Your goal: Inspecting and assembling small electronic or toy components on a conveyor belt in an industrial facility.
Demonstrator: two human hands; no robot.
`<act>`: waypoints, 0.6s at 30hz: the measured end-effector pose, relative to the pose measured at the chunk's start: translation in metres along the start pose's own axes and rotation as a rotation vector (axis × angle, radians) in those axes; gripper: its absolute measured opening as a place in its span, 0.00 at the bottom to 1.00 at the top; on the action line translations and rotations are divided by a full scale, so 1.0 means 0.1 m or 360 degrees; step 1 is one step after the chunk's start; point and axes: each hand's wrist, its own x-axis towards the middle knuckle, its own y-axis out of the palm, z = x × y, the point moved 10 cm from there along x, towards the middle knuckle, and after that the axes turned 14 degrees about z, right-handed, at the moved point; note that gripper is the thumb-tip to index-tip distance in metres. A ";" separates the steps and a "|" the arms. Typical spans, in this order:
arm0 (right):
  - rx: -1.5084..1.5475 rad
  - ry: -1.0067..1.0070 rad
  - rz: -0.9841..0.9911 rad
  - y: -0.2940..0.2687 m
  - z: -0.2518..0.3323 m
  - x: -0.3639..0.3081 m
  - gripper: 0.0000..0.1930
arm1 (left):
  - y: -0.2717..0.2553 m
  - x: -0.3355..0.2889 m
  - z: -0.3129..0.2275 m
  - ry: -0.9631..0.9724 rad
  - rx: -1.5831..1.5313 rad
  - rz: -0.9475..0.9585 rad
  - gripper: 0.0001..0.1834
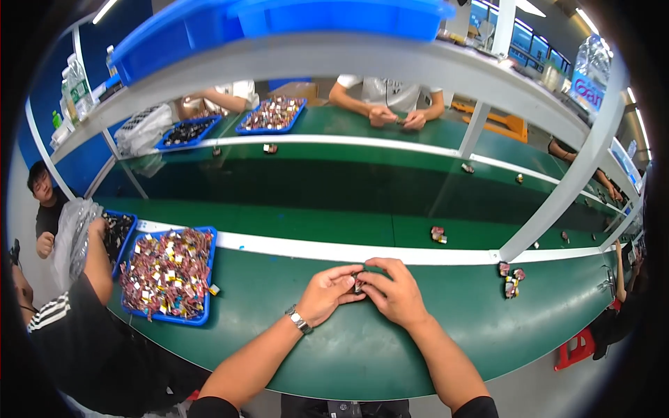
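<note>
Over the green work surface (293,362), my left hand (326,296) and my right hand (397,296) meet at the fingertips. Between them they pinch a small dark part (357,284) with reddish bits on it; the fingers cover most of it, so its kind is unclear. Both hands are closed on it. To their left stands a blue tray (212,268) heaped with small wired parts (167,272) in dark red, white and yellow. A few similar parts (512,282) lie on the surface to the right of my right hand.
A white rail (313,249) separates my surface from the green conveyor belt (334,223), where scattered parts (437,235) lie. Overhead runs a shelf with blue bins (334,19); a slanted post (557,174) stands right. Co-workers sit opposite and at left, where an arm (97,258) reaches to another tray.
</note>
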 end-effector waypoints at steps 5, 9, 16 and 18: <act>0.0185 0.0057 0.0158 0.11 -0.07 0.03 0.12 | 0.01 -0.02 0.00 -0.0062 0.0206 -0.0040 0.21; -0.0005 -0.0040 0.0103 0.06 -0.04 -0.01 0.14 | 0.04 0.01 -0.01 -0.0069 0.0246 -0.0002 0.22; 0.0173 0.0036 0.0131 0.10 -0.13 -0.04 0.12 | 0.07 0.00 0.01 -0.0092 0.0192 0.0040 0.23; 0.0214 0.0043 0.0144 0.10 -0.13 -0.05 0.12 | 0.07 0.00 0.02 -0.0111 0.0256 0.0014 0.21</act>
